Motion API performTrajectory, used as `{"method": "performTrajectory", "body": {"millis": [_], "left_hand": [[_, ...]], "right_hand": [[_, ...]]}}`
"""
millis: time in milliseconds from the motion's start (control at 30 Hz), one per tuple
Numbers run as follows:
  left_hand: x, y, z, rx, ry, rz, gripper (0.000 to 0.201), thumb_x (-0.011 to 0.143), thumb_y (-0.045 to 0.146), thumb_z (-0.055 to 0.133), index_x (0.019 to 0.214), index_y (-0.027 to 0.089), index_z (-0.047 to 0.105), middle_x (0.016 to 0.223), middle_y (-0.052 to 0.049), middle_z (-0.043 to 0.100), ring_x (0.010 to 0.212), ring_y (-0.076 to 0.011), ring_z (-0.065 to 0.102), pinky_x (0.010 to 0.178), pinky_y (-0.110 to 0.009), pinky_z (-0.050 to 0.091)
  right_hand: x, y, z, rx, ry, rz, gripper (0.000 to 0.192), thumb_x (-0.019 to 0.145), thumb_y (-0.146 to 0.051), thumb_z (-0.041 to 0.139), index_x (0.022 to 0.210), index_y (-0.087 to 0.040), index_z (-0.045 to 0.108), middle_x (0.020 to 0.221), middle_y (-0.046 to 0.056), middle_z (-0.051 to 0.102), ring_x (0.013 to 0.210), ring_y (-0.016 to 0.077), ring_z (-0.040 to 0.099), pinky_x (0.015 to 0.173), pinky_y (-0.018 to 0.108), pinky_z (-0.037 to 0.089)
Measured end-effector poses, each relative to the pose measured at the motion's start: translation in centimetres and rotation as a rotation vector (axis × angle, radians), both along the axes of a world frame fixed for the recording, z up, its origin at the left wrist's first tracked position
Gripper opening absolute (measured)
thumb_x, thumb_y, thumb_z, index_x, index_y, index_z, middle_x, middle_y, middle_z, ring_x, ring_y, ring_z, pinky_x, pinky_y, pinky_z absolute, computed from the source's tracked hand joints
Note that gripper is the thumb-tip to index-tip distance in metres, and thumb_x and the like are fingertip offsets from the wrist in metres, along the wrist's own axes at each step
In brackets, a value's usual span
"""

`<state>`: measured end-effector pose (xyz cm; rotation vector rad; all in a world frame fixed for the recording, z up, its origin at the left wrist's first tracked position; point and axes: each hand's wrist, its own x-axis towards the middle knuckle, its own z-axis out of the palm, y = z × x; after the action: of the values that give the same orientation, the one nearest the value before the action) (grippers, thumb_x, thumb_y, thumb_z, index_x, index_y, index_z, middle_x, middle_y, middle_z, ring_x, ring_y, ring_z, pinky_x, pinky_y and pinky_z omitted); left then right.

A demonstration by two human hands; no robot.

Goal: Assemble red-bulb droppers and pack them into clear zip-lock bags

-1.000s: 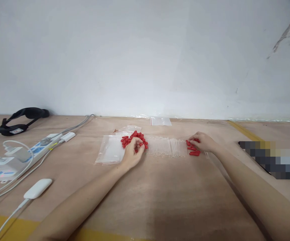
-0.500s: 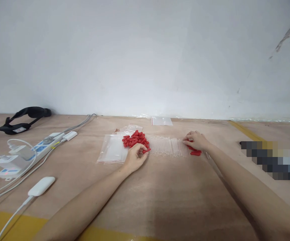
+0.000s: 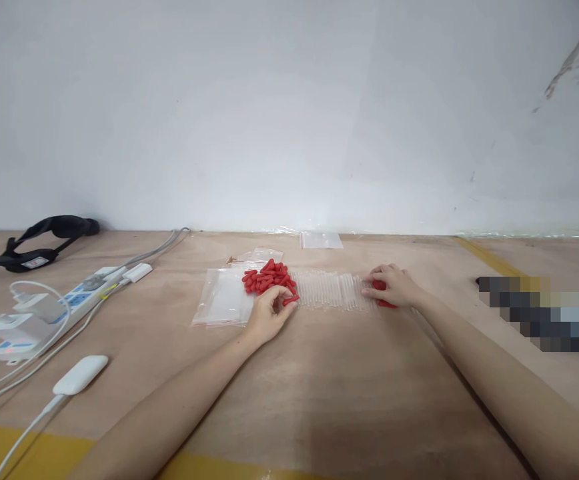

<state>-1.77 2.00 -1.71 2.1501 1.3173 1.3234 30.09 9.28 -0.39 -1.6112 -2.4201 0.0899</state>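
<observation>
A heap of small red caps lies on the wooden table, beside a row of clear plastic tubes. My left hand rests just below the heap and pinches one red cap between thumb and fingers. My right hand lies at the right end of the tube row, palm down over a few red capped pieces, its fingers touching the tubes. Clear zip bags lie flat left of the heap.
A white power strip with plugs and cables sits at the left, with a white adapter nearer me. A black strap device lies by the wall. Another small bag lies at the back. A blurred patch is at right.
My left hand drew back from the red heap with one cap pinched. My right hand shifted left along the tubes and now covers most of the red pieces there.
</observation>
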Motion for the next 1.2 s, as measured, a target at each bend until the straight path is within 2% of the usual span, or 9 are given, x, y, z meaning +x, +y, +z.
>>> {"method": "performTrajectory", "body": {"millis": [400, 533, 633, 733, 800, 867, 1033, 1200], "left_hand": [[0.0, 0.1, -0.1, -0.010, 0.023, -0.029, 0.010, 0.075, 0.022, 0.057, 0.083, 0.017, 0.055, 0.080, -0.002, 0.060, 0.068, -0.0130, 0.055, 0.061, -0.024, 0.044], [-0.1, 0.0, -0.1, -0.003, 0.037, -0.034, 0.010, 0.075, 0.022, 0.057, 0.084, 0.017, 0.055, 0.080, -0.002, 0.060, 0.069, -0.0133, 0.055, 0.062, -0.025, 0.044], [-0.1, 0.0, -0.1, 0.004, 0.043, -0.038, 0.010, 0.076, 0.022, 0.056, 0.085, 0.016, 0.056, 0.080, -0.003, 0.060, 0.069, -0.0134, 0.055, 0.063, -0.025, 0.045], [-0.2, 0.1, -0.1, 0.011, 0.047, -0.038, 0.014, 0.077, 0.022, 0.055, 0.091, 0.016, 0.057, 0.085, -0.004, 0.061, 0.074, -0.0143, 0.056, 0.066, -0.026, 0.046], [-0.3, 0.2, -0.1, 0.020, 0.060, -0.038, 0.019, 0.079, 0.022, 0.054, 0.097, 0.017, 0.057, 0.088, -0.005, 0.061, 0.078, -0.0151, 0.057, 0.069, -0.027, 0.046], [-0.3, 0.3, -0.1, 0.029, 0.079, -0.039, 0.020, 0.081, 0.022, 0.052, 0.100, 0.017, 0.057, 0.090, -0.005, 0.060, 0.081, -0.0156, 0.056, 0.071, -0.027, 0.046], [-0.2, 0.0, 0.1, 0.039, 0.104, -0.049, 0.016, 0.083, 0.021, 0.048, 0.095, 0.017, 0.058, 0.089, -0.005, 0.059, 0.082, -0.0153, 0.055, 0.072, -0.028, 0.045], [0.1, -0.7, 0.3, 0.043, 0.106, -0.054, 0.009, 0.081, 0.020, 0.050, 0.088, 0.017, 0.055, 0.087, -0.004, 0.058, 0.081, -0.0148, 0.055, 0.072, -0.027, 0.044]], "right_hand": [[0.1, -1.6, 0.4, 0.068, 0.024, 0.088, 0.044, 0.066, -0.061, 0.053, 0.093, -0.028, 0.063, 0.110, 0.008, 0.053, 0.104, 0.0298, 0.041, 0.082, 0.045, 0.032], [-0.1, -2.0, 0.7, 0.031, 0.069, 0.123, 0.038, 0.068, -0.059, 0.053, 0.079, -0.025, 0.064, 0.107, 0.007, 0.054, 0.102, 0.0277, 0.044, 0.083, 0.043, 0.032], [-0.3, -2.6, 1.0, 0.050, 0.155, 0.145, 0.036, 0.074, -0.054, 0.047, 0.068, -0.021, 0.061, 0.095, 0.006, 0.058, 0.091, 0.0221, 0.050, 0.079, 0.037, 0.036], [-0.8, -4.3, 1.3, 0.090, 0.226, -0.022, 0.038, 0.071, -0.054, 0.050, 0.057, -0.019, 0.050, 0.066, 0.003, 0.057, 0.067, 0.0161, 0.052, 0.061, 0.027, 0.037], [-1.2, -5.9, 1.3, 0.038, 0.205, -0.137, 0.043, 0.066, -0.058, 0.054, 0.052, -0.019, 0.042, 0.054, 0.000, 0.051, 0.054, 0.0134, 0.048, 0.050, 0.024, 0.032], [-1.7, -7.6, 1.2, -0.078, 0.159, -0.172, 0.046, 0.061, -0.061, 0.056, 0.050, -0.019, 0.040, 0.049, -0.001, 0.049, 0.048, 0.0121, 0.045, 0.045, 0.023, 0.027], [-2.4, -10.2, 0.4, -0.322, 0.164, -0.121, 0.034, 0.068, -0.046, 0.055, 0.051, -0.018, 0.048, 0.052, 0.001, 0.055, 0.050, 0.0122, 0.048, 0.045, 0.023, 0.027], [-2.7, -11.1, 1.2, -0.401, 0.145, -0.074, 0.023, 0.070, -0.027, 0.051, 0.050, -0.017, 0.048, 0.049, 0.000, 0.052, 0.048, 0.0100, 0.044, 0.046, 0.022, 0.028]]}}
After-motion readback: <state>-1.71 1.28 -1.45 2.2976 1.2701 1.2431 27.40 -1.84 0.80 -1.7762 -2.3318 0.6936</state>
